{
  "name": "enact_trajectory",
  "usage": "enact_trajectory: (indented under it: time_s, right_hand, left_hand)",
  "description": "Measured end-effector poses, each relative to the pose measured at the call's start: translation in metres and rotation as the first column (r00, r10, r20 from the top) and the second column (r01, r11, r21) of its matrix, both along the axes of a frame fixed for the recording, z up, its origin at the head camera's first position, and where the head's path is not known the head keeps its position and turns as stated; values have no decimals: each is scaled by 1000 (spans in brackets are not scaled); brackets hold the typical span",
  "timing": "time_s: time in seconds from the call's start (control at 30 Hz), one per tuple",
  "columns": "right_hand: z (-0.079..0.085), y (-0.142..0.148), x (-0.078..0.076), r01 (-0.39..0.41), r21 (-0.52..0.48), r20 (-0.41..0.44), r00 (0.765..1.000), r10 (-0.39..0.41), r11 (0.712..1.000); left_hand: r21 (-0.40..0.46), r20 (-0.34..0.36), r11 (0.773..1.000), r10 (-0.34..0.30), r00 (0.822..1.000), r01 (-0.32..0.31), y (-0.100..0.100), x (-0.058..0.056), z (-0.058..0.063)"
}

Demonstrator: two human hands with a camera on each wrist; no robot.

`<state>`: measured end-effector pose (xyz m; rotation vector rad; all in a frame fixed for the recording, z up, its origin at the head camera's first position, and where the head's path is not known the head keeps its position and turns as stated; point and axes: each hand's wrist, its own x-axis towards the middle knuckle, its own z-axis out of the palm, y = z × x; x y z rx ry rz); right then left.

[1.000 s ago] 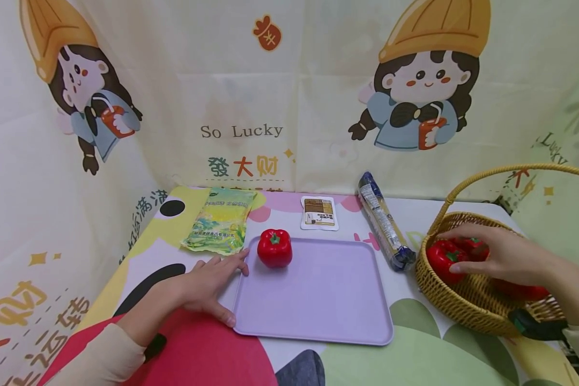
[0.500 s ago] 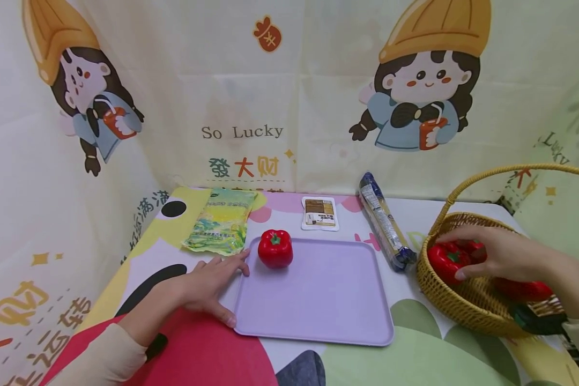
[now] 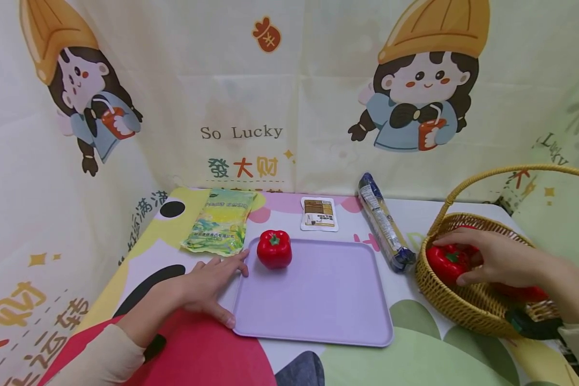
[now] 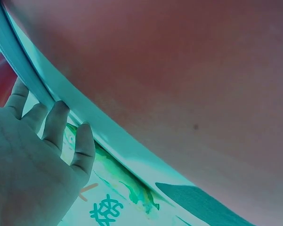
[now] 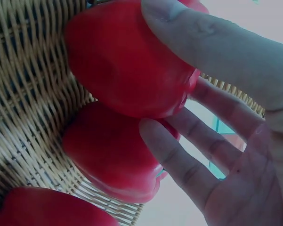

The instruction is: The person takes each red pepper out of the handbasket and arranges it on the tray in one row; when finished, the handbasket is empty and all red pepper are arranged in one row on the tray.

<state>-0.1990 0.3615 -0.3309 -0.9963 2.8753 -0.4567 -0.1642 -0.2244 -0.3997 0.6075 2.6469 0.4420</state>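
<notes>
Right grip (image 3: 502, 261) lowered | half-closed on glossy pepper (image 3: 445, 264) in wicker basket (image 3: 436, 292) | left grip (image 3: 208, 284) splayed against tray (image 3: 320, 300)

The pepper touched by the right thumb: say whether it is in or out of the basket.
In: the head view shows the red pepper inside the basket, with wicker around it.

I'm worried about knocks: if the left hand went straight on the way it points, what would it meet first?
The left hand would probably meet the lilac tray's rim first, seemingly touching it; just beyond, the red pepper looks next in line, though depth is uncertain.
</notes>
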Motion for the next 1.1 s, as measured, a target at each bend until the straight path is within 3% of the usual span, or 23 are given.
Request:
enact_trajectory:
  time_s: [0.27, 0.5, 0.67, 0.93, 1.1]
  right_hand:
    - [0, -5, 3, 0, 14, -16, 1000, 0, 1000]
    - [7, -11, 8, 104, 52, 32, 994, -106, 993]
    - [10, -13, 13, 137, 42, 30, 990, -138, 990]
    - [8, -21, 18, 22, -73, -144, 989, -33, 997]
    - [8, -23, 22, -1, -121, -177, 984, -20, 993]
  left_hand:
    - [0, -10, 1000, -10, 1000, 10, -1, 2, 0]
    - [2, -10, 1000, -16, 1000, 16, 0, 2, 0]
    - [4, -1, 1000, -9, 1000, 9, 1, 2, 0]
    - [6, -12, 1000, -14, 1000, 14, -1, 3, 1]
    - [15, -17, 1000, -12, 1000, 12, -1, 2, -1]
